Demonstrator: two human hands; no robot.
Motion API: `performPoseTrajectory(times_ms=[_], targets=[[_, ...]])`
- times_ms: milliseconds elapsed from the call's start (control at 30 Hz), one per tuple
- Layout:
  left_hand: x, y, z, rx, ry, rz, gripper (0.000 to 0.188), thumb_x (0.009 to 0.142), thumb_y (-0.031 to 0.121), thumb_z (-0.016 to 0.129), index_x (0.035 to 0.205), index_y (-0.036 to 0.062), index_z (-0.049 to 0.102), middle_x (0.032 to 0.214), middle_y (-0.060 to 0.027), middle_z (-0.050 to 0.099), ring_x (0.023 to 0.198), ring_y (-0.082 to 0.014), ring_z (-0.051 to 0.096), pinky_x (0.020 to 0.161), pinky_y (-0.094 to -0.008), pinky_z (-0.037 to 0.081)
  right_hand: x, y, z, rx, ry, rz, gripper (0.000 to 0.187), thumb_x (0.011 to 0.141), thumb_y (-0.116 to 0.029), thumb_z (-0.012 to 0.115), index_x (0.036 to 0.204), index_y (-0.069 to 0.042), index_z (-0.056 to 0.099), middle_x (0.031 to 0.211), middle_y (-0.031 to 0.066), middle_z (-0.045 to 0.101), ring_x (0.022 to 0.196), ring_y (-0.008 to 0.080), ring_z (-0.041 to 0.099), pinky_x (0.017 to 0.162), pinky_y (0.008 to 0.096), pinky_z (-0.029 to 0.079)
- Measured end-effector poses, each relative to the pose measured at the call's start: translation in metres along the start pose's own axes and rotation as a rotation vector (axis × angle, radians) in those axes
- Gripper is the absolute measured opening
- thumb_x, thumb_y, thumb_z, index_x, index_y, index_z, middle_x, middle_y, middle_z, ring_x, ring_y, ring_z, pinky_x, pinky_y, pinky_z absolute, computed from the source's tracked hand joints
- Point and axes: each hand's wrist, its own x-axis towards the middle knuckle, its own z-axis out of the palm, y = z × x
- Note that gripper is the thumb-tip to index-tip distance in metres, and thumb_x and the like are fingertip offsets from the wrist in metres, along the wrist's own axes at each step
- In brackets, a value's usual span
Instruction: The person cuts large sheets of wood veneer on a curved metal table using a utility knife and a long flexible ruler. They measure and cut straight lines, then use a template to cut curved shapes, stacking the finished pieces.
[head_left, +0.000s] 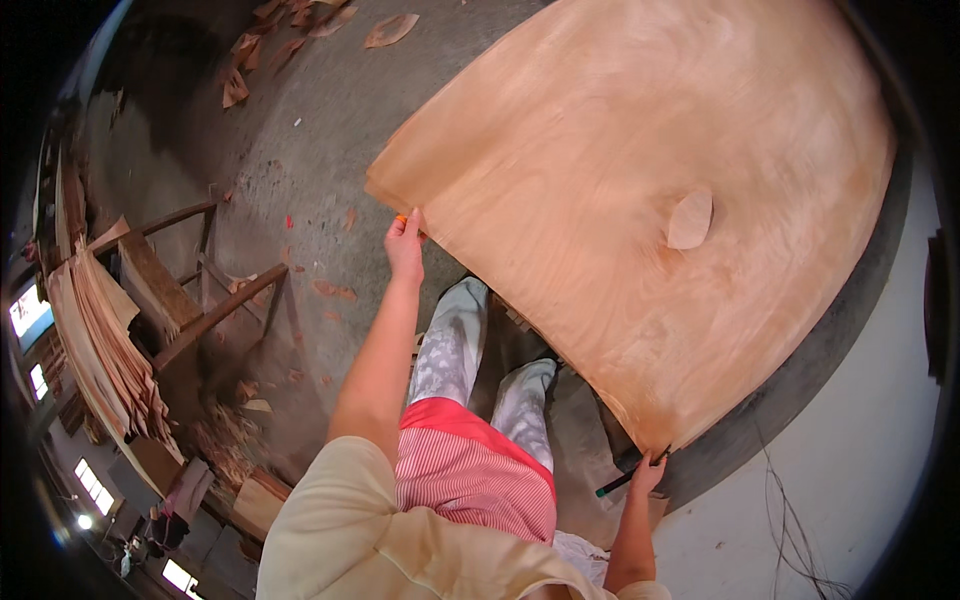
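Observation:
A broad, light-brown wood veneer sheet (600,200) lies on top of a stack in front of me. My left hand (405,248) pinches its near edge close to the left corner, and something small and orange shows at the fingers. At the near right corner, my right hand (648,474) is closed on the sheet's edge. A slim dark tool with a green end (614,485) sticks out leftward from that same hand; its kind cannot be made out. On the sheet, right of the middle, rests a loose leaf-shaped veneer piece (690,219).
Left of me stands a wooden rack (220,315) with a bundle of veneer strips (105,345) hanging over it. Veneer scraps (391,30) litter the concrete floor (300,150). A white wall (800,480) with thin dangling wires (785,520) runs along the right.

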Motion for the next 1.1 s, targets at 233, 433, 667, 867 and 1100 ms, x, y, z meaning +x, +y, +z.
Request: performPoseTrajectory(times_ms=[233, 433, 667, 867, 1100], targets=[[0.055, -0.037, -0.007, 0.004, 0.270, -0.193, 0.017, 0.080, 0.024, 0.060, 0.081, 0.0077, 0.055, 0.073, -0.0001, 0.057, 0.060, -0.0106, 0.053, 0.049, -0.0247, 0.042, -0.007, -0.001, 0.020, 0.083, 0.059, -0.008, 0.061, 0.080, -0.034, 0.055, 0.115, 0.014, 0.040, 0.100, 0.0231, 0.054, 0.074, 0.0293, 0.056, 0.070, 0.0350, 0.043], [0.067, -0.046, -0.003, 0.013, 0.307, -0.120, 0.019, 0.080, 0.023, 0.060, 0.077, 0.0044, 0.055, 0.069, -0.0018, 0.057, 0.056, -0.0111, 0.052, 0.045, -0.0245, 0.040, -0.018, -0.021, 0.024, 0.202, 0.032, -0.058, 0.063, 0.080, -0.030, 0.057, 0.120, 0.013, 0.034, 0.063, 0.0100, 0.054, 0.053, 0.0156, 0.049, 0.050, 0.0260, 0.040], [0.078, -0.046, -0.008, 0.134, 0.306, -0.159, 0.018, 0.080, 0.021, 0.059, 0.076, 0.0045, 0.055, 0.068, -0.0022, 0.056, 0.053, -0.0110, 0.051, 0.042, -0.0237, 0.038, -0.025, -0.049, 0.033, 0.339, -0.003, -0.016, 0.062, 0.080, -0.025, 0.058, 0.123, 0.011, 0.030, 0.063, 0.0081, 0.052, 0.049, 0.0128, 0.046, 0.046, 0.0243, 0.037], [0.077, -0.041, -0.006, 0.103, 0.298, -0.173, 0.016, 0.081, 0.020, 0.059, 0.077, 0.0052, 0.054, 0.067, -0.0019, 0.055, 0.051, -0.0115, 0.050, 0.040, -0.0247, 0.038, -0.017, -0.051, 0.042, 0.407, -0.025, 0.002, 0.061, 0.080, -0.025, 0.058, 0.125, 0.006, 0.031, 0.065, 0.0083, 0.052, 0.050, 0.0126, 0.045, 0.044, 0.0248, 0.036], [0.096, -0.058, -0.024, 0.116, 0.118, -0.080, 0.019, 0.081, 0.022, 0.056, 0.070, 0.0061, 0.053, 0.063, -0.0038, 0.055, 0.044, -0.0122, 0.046, 0.039, -0.0246, 0.034, -0.016, -0.041, 0.037, 0.283, -0.035, -0.142, 0.054, 0.080, -0.028, 0.056, 0.119, 0.005, 0.041, 0.114, 0.0204, 0.050, 0.104, 0.0292, 0.049, 0.088, 0.0329, 0.038]])
